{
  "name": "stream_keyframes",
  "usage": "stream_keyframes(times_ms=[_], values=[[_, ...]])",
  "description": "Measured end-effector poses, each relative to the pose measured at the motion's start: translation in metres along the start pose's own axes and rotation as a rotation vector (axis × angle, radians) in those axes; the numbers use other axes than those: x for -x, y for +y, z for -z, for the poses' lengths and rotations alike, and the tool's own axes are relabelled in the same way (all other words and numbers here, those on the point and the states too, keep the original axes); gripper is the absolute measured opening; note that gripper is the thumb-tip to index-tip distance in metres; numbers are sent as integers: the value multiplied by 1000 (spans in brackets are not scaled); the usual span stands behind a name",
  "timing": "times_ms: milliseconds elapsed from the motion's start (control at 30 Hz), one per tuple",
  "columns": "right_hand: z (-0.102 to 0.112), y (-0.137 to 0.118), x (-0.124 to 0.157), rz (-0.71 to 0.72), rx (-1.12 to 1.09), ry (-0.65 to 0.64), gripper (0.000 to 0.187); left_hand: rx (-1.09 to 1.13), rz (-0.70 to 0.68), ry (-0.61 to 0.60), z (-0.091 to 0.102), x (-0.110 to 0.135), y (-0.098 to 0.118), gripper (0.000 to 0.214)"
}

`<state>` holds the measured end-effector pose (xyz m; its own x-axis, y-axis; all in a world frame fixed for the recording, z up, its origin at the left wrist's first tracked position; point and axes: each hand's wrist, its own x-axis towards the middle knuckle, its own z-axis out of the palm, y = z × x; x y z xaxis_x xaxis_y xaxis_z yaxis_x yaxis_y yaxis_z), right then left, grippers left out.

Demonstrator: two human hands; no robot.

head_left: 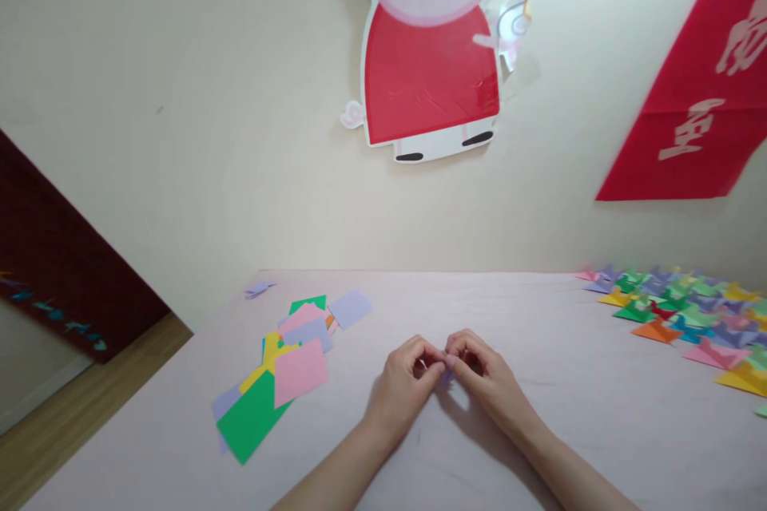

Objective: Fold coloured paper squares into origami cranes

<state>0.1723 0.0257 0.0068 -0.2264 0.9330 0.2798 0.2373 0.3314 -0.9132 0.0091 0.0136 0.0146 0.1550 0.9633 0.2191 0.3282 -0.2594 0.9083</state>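
left hand (408,379): purple paper (447,377) is pinched between thumb and fingertips
right hand (482,371): purple paper is pinched likewise, fingers closed
purple paper: held over the table (599,399), mostly hidden by fingers
sheets (301,374): scattered at left
folded pieces (656,332): set out at right
figure (431,76): fixed to the wall (180,96)

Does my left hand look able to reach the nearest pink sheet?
Probably yes: the pink sheet lies uncovered, with nothing blocking the left hand, though that hand pinches a small purple paper.
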Motion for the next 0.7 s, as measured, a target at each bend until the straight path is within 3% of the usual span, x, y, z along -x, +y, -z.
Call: stream_keyframes(times_ms=[233,433,500,567,700], values=[[8,-2,-1,-13,173,-42,13,53,49,14,1,-2,4,5],[17,-6,-4,-169,160,-140,16,28,128,30,0,2,4,5],[17,-6,-3,-197,165,-185,7,-73,117,38,0,6,3,6],[14,-5,-1,-175,258,-210,13,-237,54,30,-1,10,3,16],[11,-6,4,21,589,-220,11,-510,-95,-50,-1,14,1,19]])
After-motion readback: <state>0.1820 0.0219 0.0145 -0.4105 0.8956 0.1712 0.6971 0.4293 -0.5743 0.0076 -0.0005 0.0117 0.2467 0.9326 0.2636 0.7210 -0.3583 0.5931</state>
